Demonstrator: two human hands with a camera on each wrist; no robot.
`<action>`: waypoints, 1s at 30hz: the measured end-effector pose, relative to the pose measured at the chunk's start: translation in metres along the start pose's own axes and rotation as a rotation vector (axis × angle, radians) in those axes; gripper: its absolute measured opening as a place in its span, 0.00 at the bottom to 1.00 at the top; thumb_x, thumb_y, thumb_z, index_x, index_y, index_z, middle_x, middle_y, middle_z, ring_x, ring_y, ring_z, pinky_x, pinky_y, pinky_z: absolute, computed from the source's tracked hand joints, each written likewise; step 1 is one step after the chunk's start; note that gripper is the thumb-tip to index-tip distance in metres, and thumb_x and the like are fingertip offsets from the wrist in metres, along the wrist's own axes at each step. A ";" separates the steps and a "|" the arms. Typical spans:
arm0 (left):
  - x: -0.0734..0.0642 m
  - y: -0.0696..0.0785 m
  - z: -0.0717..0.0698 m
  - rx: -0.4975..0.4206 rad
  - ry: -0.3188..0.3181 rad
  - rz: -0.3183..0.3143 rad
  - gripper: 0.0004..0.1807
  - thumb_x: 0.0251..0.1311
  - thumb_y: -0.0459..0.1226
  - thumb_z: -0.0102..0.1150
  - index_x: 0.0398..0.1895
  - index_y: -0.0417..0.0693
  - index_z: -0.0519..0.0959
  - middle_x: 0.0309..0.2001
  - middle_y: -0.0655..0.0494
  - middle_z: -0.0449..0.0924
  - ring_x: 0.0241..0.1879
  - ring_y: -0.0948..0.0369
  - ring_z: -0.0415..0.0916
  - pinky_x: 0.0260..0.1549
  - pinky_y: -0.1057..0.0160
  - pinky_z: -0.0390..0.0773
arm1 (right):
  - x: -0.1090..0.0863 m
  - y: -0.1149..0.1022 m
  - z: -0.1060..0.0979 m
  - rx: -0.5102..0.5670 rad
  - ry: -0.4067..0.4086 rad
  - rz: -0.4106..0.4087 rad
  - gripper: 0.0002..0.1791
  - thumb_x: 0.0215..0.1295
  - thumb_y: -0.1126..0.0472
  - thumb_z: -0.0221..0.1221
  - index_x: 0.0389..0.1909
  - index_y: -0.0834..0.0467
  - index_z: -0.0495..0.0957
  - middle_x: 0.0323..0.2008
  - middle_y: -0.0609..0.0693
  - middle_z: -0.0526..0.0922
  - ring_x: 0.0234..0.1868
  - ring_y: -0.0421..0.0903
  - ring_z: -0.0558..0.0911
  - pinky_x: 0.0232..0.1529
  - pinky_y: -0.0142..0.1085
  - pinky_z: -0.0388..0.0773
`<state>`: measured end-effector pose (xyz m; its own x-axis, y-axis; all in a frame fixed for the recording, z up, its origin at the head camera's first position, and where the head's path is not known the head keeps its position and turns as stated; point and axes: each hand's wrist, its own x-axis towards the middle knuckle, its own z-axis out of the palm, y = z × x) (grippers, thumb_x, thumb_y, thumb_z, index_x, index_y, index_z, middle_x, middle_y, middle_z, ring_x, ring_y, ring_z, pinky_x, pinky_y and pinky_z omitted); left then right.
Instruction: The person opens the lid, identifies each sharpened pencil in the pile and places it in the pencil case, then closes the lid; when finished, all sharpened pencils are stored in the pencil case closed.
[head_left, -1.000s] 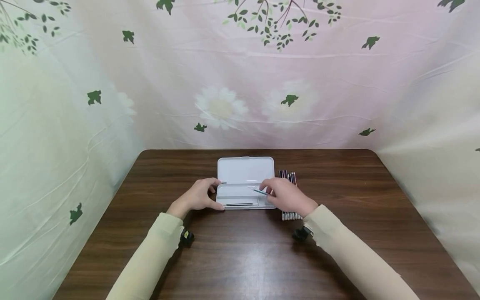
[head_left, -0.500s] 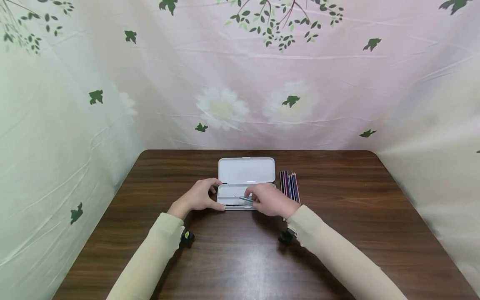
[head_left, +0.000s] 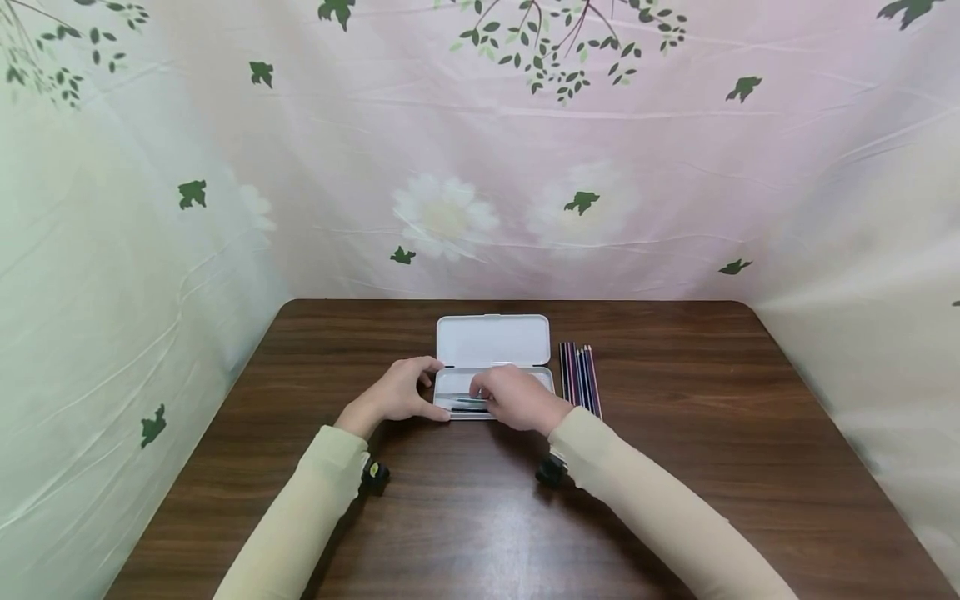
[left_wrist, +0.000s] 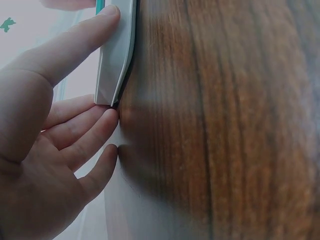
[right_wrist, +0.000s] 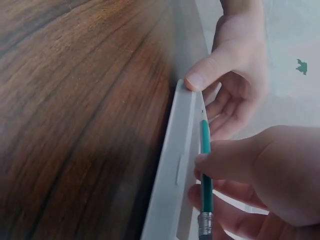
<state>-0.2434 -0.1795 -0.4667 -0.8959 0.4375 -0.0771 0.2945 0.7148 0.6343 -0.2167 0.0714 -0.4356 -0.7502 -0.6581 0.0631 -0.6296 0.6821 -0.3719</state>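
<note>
A white pencil case (head_left: 492, 340) lies on the table with its lid folded back. My left hand (head_left: 393, 390) grips its left end, thumb at the near corner and index finger at the far one. In the left wrist view the thumb (left_wrist: 95, 32) presses the case's near edge. My right hand (head_left: 520, 400) is over the case's near compartment and pinches a green pencil (right_wrist: 206, 192) between thumb and fingers. Its pale tip points toward the left hand, and a metal band shows near its other end. A thin dark pencil lies partly hidden below it.
Several dark striped pencils (head_left: 579, 375) lie side by side on the table just right of the case. The brown wooden table (head_left: 480, 517) has a patterned cloth (head_left: 480, 275) hanging behind it and at both sides.
My right hand has moved left and toward me with the green pencil, from the case's right part into its near compartment. The pencil lies flatter now. My left hand has kept its place.
</note>
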 end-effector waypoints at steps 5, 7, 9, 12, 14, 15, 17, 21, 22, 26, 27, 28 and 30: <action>0.001 0.000 0.000 0.003 0.001 0.007 0.47 0.42 0.50 0.88 0.66 0.43 0.77 0.56 0.52 0.81 0.52 0.56 0.78 0.53 0.53 0.80 | 0.006 -0.003 0.005 -0.003 0.026 -0.021 0.10 0.65 0.72 0.65 0.44 0.58 0.87 0.41 0.50 0.89 0.46 0.47 0.87 0.49 0.44 0.84; 0.001 0.000 0.000 0.001 -0.001 0.007 0.47 0.43 0.50 0.88 0.66 0.44 0.77 0.56 0.52 0.81 0.52 0.56 0.78 0.53 0.53 0.81 | 0.006 -0.003 0.006 0.008 0.030 -0.017 0.10 0.67 0.71 0.66 0.46 0.58 0.87 0.43 0.50 0.89 0.47 0.48 0.87 0.51 0.44 0.84; 0.001 0.001 0.000 0.000 -0.004 0.005 0.47 0.43 0.50 0.88 0.66 0.44 0.77 0.57 0.52 0.81 0.53 0.55 0.78 0.53 0.53 0.80 | 0.005 -0.002 0.005 0.021 0.035 -0.005 0.10 0.68 0.69 0.66 0.48 0.57 0.87 0.45 0.51 0.88 0.49 0.48 0.87 0.51 0.44 0.84; 0.000 0.002 -0.001 -0.003 -0.008 0.001 0.47 0.43 0.50 0.88 0.67 0.44 0.76 0.58 0.51 0.81 0.53 0.55 0.78 0.54 0.52 0.80 | 0.000 0.002 0.002 0.026 0.050 0.011 0.11 0.69 0.67 0.67 0.50 0.56 0.86 0.45 0.51 0.87 0.48 0.48 0.86 0.50 0.44 0.84; 0.000 0.002 -0.001 -0.005 -0.008 -0.004 0.47 0.43 0.50 0.88 0.67 0.44 0.76 0.58 0.51 0.81 0.53 0.55 0.78 0.54 0.52 0.80 | -0.005 0.006 -0.001 0.022 0.066 0.016 0.11 0.69 0.67 0.67 0.50 0.56 0.86 0.45 0.51 0.87 0.47 0.47 0.86 0.48 0.43 0.84; -0.001 0.003 -0.001 -0.005 -0.008 -0.006 0.47 0.43 0.50 0.88 0.67 0.44 0.76 0.58 0.51 0.81 0.53 0.55 0.78 0.55 0.52 0.80 | -0.008 0.008 -0.003 0.020 0.075 0.020 0.11 0.69 0.66 0.67 0.50 0.56 0.86 0.45 0.51 0.87 0.46 0.47 0.86 0.48 0.43 0.84; -0.001 0.003 -0.002 -0.004 -0.008 -0.006 0.47 0.43 0.50 0.88 0.67 0.43 0.76 0.58 0.51 0.81 0.53 0.55 0.78 0.55 0.51 0.80 | -0.015 0.013 -0.007 0.016 0.091 0.029 0.10 0.69 0.65 0.68 0.50 0.56 0.86 0.44 0.50 0.87 0.45 0.46 0.85 0.46 0.43 0.84; -0.001 0.002 -0.002 0.003 -0.007 -0.001 0.48 0.43 0.51 0.88 0.67 0.43 0.76 0.58 0.50 0.81 0.54 0.54 0.78 0.55 0.51 0.80 | -0.030 0.024 -0.014 0.028 0.118 0.050 0.11 0.68 0.65 0.68 0.50 0.58 0.86 0.45 0.51 0.87 0.45 0.47 0.86 0.46 0.43 0.84; -0.001 0.002 -0.002 0.004 -0.006 -0.002 0.48 0.43 0.51 0.88 0.67 0.43 0.76 0.58 0.50 0.81 0.54 0.54 0.78 0.55 0.51 0.80 | -0.034 0.027 -0.016 0.030 0.127 0.053 0.11 0.68 0.65 0.67 0.50 0.58 0.86 0.45 0.52 0.87 0.46 0.47 0.86 0.47 0.44 0.84; -0.001 0.001 -0.003 0.005 -0.003 -0.006 0.48 0.43 0.50 0.88 0.67 0.43 0.76 0.58 0.51 0.81 0.54 0.54 0.78 0.55 0.51 0.80 | -0.048 0.044 -0.023 0.037 0.171 0.080 0.11 0.68 0.65 0.66 0.49 0.60 0.86 0.44 0.52 0.87 0.45 0.48 0.86 0.46 0.45 0.84; -0.001 0.001 -0.003 0.002 -0.004 -0.007 0.48 0.43 0.50 0.88 0.67 0.43 0.76 0.58 0.51 0.81 0.54 0.54 0.78 0.55 0.51 0.80 | -0.052 0.049 -0.024 0.038 0.182 0.093 0.11 0.68 0.65 0.66 0.49 0.60 0.86 0.43 0.52 0.87 0.44 0.48 0.86 0.45 0.44 0.84; -0.001 0.001 -0.002 0.000 -0.006 -0.007 0.48 0.43 0.50 0.88 0.67 0.43 0.76 0.58 0.51 0.81 0.54 0.54 0.78 0.55 0.51 0.80 | -0.055 0.054 -0.026 0.034 0.192 0.107 0.11 0.68 0.65 0.66 0.49 0.60 0.87 0.42 0.51 0.87 0.42 0.47 0.85 0.44 0.44 0.83; -0.001 0.001 -0.002 -0.003 -0.011 -0.004 0.48 0.44 0.50 0.87 0.68 0.43 0.76 0.58 0.50 0.81 0.54 0.54 0.78 0.55 0.51 0.80 | -0.063 0.064 -0.029 0.037 0.206 0.135 0.10 0.67 0.65 0.67 0.48 0.60 0.86 0.38 0.49 0.86 0.40 0.45 0.84 0.41 0.43 0.82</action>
<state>-0.2423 -0.1800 -0.4646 -0.8936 0.4401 -0.0881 0.2895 0.7151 0.6362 -0.2156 0.1654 -0.4367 -0.8549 -0.4802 0.1961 -0.5155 0.7449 -0.4236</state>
